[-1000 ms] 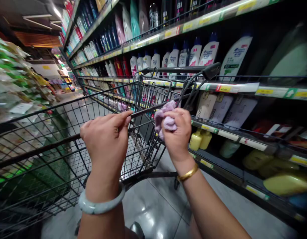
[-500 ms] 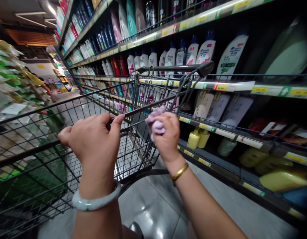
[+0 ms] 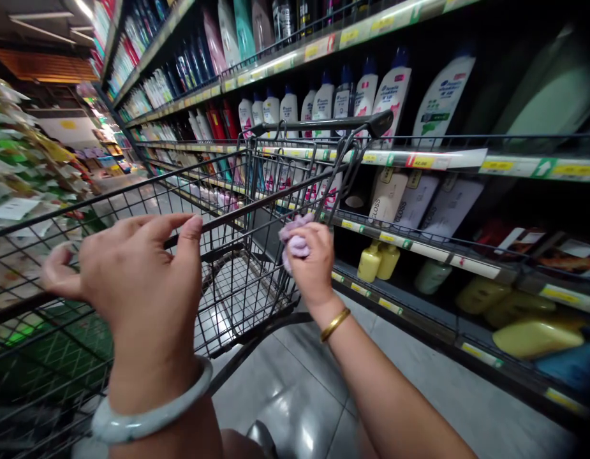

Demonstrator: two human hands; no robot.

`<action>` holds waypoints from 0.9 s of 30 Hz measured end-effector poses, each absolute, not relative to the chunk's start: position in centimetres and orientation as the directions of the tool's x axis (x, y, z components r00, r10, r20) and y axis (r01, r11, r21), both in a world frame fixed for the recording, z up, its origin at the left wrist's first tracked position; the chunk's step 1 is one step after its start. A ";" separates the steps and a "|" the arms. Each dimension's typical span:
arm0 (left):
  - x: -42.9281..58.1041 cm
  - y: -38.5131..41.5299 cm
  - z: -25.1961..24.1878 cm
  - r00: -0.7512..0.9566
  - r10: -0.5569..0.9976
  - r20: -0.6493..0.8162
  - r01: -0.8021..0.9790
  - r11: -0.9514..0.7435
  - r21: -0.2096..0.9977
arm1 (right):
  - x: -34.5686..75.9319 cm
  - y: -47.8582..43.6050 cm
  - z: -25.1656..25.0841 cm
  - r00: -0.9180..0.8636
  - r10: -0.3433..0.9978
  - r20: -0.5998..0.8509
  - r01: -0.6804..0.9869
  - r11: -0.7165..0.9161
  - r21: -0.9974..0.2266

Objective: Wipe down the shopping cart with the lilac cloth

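A black wire shopping cart (image 3: 256,210) stands in front of me, its push bar at the far end toward the shelves. My left hand (image 3: 136,274), with a pale bangle at the wrist, is curled over the cart's near top rail; its little finger sticks out to the side and the thumb lies near the index fingertip. Bunched in my right hand (image 3: 314,261) is a crumpled lilac cloth (image 3: 298,242), held by the cart's side below the rail. A gold bracelet circles that wrist.
Shelves (image 3: 419,248) with price strips run along the right. White shampoo bottles (image 3: 390,92) line the middle level, and yellow bottles (image 3: 370,262) sit lower down. Hanging packets (image 3: 17,166) fill the left side. Grey tiled floor (image 3: 285,382) shows below the cart.
My left hand has shifted left and nearer along the rail, its little finger lifting outward. The right hand keeps the cloth and has moved slightly left in view.
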State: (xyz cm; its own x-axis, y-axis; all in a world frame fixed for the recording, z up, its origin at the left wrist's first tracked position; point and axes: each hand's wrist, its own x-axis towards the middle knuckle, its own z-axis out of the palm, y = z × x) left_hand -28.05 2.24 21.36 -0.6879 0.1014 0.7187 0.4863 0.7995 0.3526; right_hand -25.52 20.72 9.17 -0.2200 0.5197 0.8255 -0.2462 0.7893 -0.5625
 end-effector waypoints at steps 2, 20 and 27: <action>-28.6 2.1 21.4 -0.708 0.108 0.698 0.446 0.834 0.324 | -25.8 19.7 8.7 -0.307 0.451 0.838 -0.272 0.802 -0.532; -28.1 4.0 20.2 -0.634 0.275 0.723 0.573 0.795 0.200 | -27.8 18.2 5.2 -0.422 0.548 0.722 -0.264 0.688 -0.676; -29.2 0.8 21.1 -0.714 0.049 0.698 0.310 0.916 0.254 | -28.4 16.2 5.4 -0.362 0.783 0.505 -0.322 0.403 -0.856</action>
